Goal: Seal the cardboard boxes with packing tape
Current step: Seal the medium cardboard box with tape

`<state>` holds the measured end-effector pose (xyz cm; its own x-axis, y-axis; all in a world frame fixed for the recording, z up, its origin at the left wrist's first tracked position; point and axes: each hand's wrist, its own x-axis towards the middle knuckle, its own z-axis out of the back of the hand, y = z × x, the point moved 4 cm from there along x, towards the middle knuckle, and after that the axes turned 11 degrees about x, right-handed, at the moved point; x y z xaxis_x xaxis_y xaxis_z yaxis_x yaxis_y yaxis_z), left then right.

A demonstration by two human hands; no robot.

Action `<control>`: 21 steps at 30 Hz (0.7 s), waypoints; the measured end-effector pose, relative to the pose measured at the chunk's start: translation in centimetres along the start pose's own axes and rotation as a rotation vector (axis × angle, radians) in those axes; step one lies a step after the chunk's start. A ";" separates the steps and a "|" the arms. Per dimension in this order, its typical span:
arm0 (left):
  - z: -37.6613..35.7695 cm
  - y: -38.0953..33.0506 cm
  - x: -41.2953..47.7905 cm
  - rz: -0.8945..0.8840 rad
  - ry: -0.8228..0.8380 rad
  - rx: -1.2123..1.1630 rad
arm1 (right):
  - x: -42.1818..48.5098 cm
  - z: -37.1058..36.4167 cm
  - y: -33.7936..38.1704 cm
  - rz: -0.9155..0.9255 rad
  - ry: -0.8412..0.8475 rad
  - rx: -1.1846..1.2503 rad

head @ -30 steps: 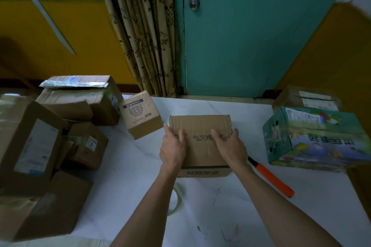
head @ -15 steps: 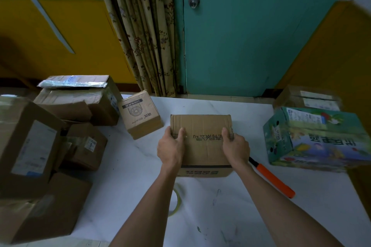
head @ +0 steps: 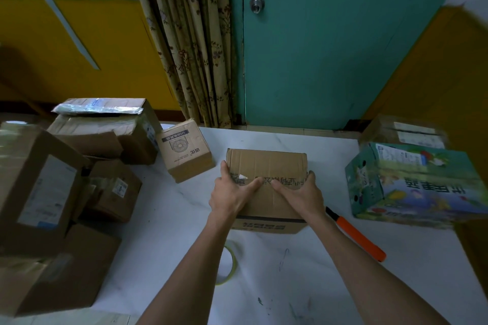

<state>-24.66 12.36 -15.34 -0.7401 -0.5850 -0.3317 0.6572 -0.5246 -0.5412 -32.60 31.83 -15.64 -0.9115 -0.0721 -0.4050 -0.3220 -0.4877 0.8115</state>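
centre of the white bench (head: 330, 285): brown cardboard box (head: 266, 166), flaps down. a line of upside-down print runs across the middle of its top, with a small white torn patch near the left end.

left grip (head: 232, 192) lies over the box's left top edge, fingers straight along that edge, thumb stretched flat across the top toward the middle. right grip (head: 301, 192) mirrors it on the right edge, thumb flat and pointing inward. thumb tips sit close together on the print line, apart. both grips are spread and pressing on the cardboard, not curled round anything. can't tell whether tape is on the seam.

tape roll (head: 229, 264) lies flat on the bench on the near side of the box, yellow-green rim, partly hidden behind the left forearm. orange-handled tool (head: 356, 235) lies diagonally on the bench right of the box; its black far end runs behind the right wrist.

green printed carton (head: 417, 185) sits further right, well apart from the box, with another brown box (head: 404, 132) behind it. small fan-print box (head: 184, 150) stands tilted behind and left of the main box, not touching it. pile of brown boxes (head: 39, 192) at the left, some with white labels.

background: teal door (head: 343, 47) with a round knob, flowered curtain (head: 190, 47), yellow wall.
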 end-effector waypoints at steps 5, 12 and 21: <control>0.3 -0.2 0.2 -0.025 0.018 -0.057 | 0.2 0.2 -0.1 0.004 0.049 0.126; 0.7 0.1 0.1 -0.137 0.049 0.052 | -0.1 1.0 -0.7 0.138 -0.011 0.190; 1.1 0.2 0.3 -0.080 0.030 0.028 | -0.8 0.3 -0.7 0.099 0.001 0.117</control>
<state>-24.55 11.41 -14.70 -0.7943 -0.5217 -0.3113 0.5989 -0.5866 -0.5452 -31.76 32.51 -15.71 -0.9398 -0.1159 -0.3214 -0.2587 -0.3733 0.8909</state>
